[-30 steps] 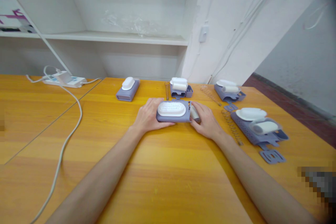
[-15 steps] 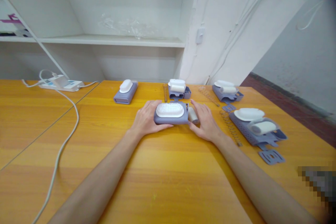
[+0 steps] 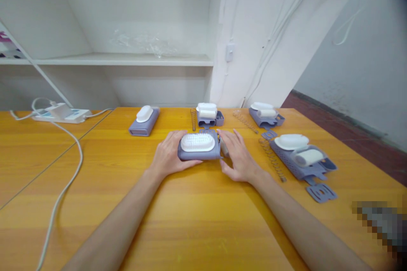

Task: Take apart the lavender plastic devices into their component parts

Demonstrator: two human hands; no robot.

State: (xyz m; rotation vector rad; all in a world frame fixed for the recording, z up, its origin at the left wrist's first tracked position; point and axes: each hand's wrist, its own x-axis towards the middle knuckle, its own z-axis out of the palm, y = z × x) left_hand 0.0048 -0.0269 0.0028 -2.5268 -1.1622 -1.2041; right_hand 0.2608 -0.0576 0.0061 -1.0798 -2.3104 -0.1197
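Observation:
A purple-grey plastic case (image 3: 210, 156) lies near the table's middle with a white bristled brush (image 3: 197, 142) on top. Wrapped round its left end is my left hand (image 3: 167, 154), thumb along the near side. My right hand (image 3: 238, 156) curls about the case's right end, its thumb by the near corner. Between that hand and the case shows a whitish roll (image 3: 224, 148), largely hidden by my fingers.
Similar cases stand around: one with a white top (image 3: 144, 123) at back left, others with rolls and hinged flaps at back middle, back right and right (image 3: 291, 167). Coiled springs (image 3: 274, 161) lie beside several. A power strip (image 3: 74, 115) and white cable (image 3: 79, 161) occupy the left.
The camera view has shifted slightly. My right hand has moved left against the case's end, and less of the roll shows. My left hand keeps its hold.

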